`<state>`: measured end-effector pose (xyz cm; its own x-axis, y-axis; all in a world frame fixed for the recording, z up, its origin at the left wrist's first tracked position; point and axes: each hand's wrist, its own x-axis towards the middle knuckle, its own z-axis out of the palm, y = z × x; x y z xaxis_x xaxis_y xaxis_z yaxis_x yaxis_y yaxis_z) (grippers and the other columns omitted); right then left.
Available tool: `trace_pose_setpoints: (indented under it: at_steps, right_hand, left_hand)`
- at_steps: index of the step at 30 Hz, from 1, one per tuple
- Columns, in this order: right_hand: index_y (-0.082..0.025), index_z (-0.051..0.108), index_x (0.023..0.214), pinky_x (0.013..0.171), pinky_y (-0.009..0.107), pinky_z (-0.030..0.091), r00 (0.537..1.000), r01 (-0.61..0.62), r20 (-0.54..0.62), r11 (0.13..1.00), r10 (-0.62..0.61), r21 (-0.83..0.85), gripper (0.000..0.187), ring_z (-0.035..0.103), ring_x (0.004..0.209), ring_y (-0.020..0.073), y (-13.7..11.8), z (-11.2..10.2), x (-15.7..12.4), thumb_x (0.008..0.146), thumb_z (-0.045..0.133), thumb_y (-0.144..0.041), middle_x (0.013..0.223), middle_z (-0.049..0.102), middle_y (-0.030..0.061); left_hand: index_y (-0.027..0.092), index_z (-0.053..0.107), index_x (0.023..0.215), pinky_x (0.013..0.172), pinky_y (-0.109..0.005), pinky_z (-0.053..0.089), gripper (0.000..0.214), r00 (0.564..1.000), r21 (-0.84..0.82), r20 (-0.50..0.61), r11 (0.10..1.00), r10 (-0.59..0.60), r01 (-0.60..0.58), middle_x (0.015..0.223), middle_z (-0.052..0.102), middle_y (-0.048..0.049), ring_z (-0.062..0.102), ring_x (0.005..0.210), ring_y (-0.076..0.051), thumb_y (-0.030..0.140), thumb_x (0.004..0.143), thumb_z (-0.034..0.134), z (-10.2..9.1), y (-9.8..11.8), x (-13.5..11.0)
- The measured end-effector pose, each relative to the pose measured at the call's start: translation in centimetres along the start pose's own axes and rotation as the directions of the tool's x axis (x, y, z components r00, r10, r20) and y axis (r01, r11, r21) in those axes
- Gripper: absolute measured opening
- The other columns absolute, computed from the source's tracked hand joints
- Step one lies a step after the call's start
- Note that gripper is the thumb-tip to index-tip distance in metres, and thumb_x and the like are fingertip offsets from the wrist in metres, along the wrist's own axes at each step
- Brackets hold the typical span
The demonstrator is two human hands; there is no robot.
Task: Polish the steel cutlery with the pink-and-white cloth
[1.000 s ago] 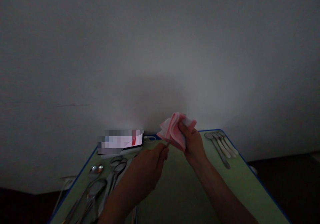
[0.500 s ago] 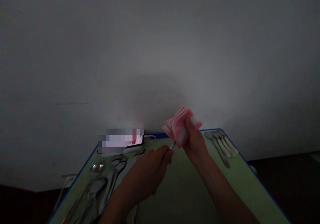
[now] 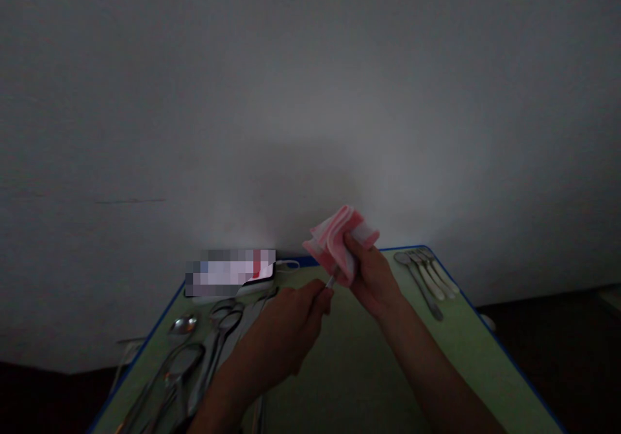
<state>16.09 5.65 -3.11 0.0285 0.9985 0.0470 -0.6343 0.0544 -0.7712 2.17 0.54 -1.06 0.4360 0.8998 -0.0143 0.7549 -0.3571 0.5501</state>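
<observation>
My left hand (image 3: 295, 321) is closed around the handle of a thin metal piece of cutlery (image 3: 332, 281). Only a short shiny stretch shows beyond my fingers; its far end is hidden inside a folded pink-and-white cloth (image 3: 334, 230). Wrapped around that cloth, my right hand (image 3: 373, 275) presses it with the thumb on top and the fingers behind. Both hands are raised above the middle of the green table (image 3: 359, 369), close together near its back edge.
Several spoons and forks (image 3: 427, 275) lie in a row at the back right. On the left are a ladle (image 3: 182, 325), large spoons (image 3: 187, 359) and other metal utensils. A phone (image 3: 264, 266) with a white cable leans at the back left, near the wall (image 3: 310, 97).
The cloth and both hands have shifted slightly left, partly because the whole view moved a little. Both grips stay the same.
</observation>
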Motion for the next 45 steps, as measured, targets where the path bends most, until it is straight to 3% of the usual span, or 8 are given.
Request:
trace_pose_setpoints:
  at_steps: [7,14,17,22,30,34,40,45]
  right_hand:
    - [-0.015,0.060,0.077,0.050,0.021,0.039,0.991,0.084,-0.079,0.970,-0.104,-0.229,0.028,0.051,0.055,0.0093,0.4,-0.4,0.0,0.072,0.061,-0.042,0.068,0.061,0.0004]
    - [-0.014,0.055,0.057,0.042,0.019,0.028,0.965,0.257,0.158,0.650,-0.207,-0.715,0.034,0.039,0.047,0.0067,-5.2,-2.6,-0.6,0.073,0.060,-0.043,0.052,0.048,-0.0033]
    - [-0.015,0.054,0.055,0.042,0.020,0.029,0.951,0.278,0.113,0.639,-0.288,-0.717,0.038,0.038,0.046,0.0069,-5.2,-1.9,-1.1,0.075,0.056,-0.046,0.050,0.047,-0.0034]
    - [-0.017,0.051,0.060,0.040,0.020,0.026,0.921,0.226,-0.173,0.841,-0.349,-0.491,0.045,0.035,0.042,0.0074,-0.7,0.3,-1.7,0.083,0.039,-0.053,0.046,0.043,-0.0037]
    - [-0.018,0.055,0.071,0.042,0.021,0.030,0.946,0.169,-0.213,0.934,-0.243,-0.315,0.036,0.039,0.045,0.0091,2.4,0.5,-0.9,0.081,0.042,-0.050,0.054,0.051,-0.0011]
    - [-0.016,0.056,0.067,0.042,0.021,0.028,0.941,0.223,-0.119,0.844,-0.317,-0.488,0.036,0.039,0.046,0.0086,-0.7,-1.0,-0.2,0.079,0.048,-0.048,0.053,0.050,-0.0016]
    - [-0.016,0.061,0.067,0.047,0.021,0.032,0.923,0.380,0.258,0.568,-0.285,-0.730,0.023,0.045,0.053,0.0101,-5.9,-2.7,-0.7,0.073,0.062,-0.038,0.058,0.055,-0.0016]
    - [-0.018,0.051,0.058,0.044,0.023,0.028,0.892,0.317,0.016,0.599,-0.452,-0.735,0.037,0.039,0.045,0.0092,-2.9,-1.0,-1.2,0.080,0.050,-0.048,0.047,0.046,-0.0034]
  left_hand:
    - [0.020,0.051,0.080,0.054,-0.025,0.034,0.031,1.000,-0.037,0.006,0.999,0.029,-0.029,0.065,0.056,0.0012,0.052,0.059,-0.014,0.034,0.093,0.026,-0.1,-0.1,0.1]
    - [0.020,0.051,0.076,0.056,-0.025,0.033,0.031,0.998,-0.066,-0.008,0.996,0.066,-0.066,0.064,0.056,0.0029,0.050,0.058,-0.013,0.037,0.092,0.031,-2.6,0.0,-1.0]
    - [0.020,0.051,0.074,0.056,-0.025,0.033,0.030,0.995,-0.084,-0.081,0.995,0.055,-0.062,0.063,0.056,0.0034,0.051,0.058,-0.013,0.037,0.091,0.033,-2.8,0.5,-1.2]
    - [0.019,0.051,0.074,0.053,-0.023,0.031,0.028,0.988,-0.155,-0.148,0.985,0.047,-0.070,0.061,0.054,0.0037,0.048,0.053,-0.012,0.033,0.091,0.033,-1.3,0.9,-0.3]
    - [0.019,0.053,0.081,0.059,-0.026,0.033,0.027,0.987,-0.141,-0.158,0.988,0.033,-0.056,0.073,0.061,-0.0012,0.054,0.064,-0.015,0.030,0.091,0.032,0.5,0.3,1.2]
    - [0.020,0.050,0.079,0.056,-0.025,0.032,0.030,0.996,-0.151,-0.090,0.988,0.001,-0.014,0.066,0.057,0.0018,0.051,0.058,-0.014,0.036,0.092,0.030,-0.6,0.1,0.7]
    - [0.020,0.049,0.072,0.058,-0.023,0.035,0.030,0.999,-0.119,0.014,0.992,0.036,-0.034,0.065,0.054,0.0037,0.050,0.060,-0.013,0.039,0.091,0.035,-2.9,-0.6,-0.8]
    - [0.021,0.052,0.075,0.060,-0.025,0.037,0.032,1.000,-0.080,0.006,0.997,-0.005,0.006,0.066,0.056,0.0024,0.052,0.061,-0.014,0.042,0.090,0.033,-3.2,-0.8,-1.1]
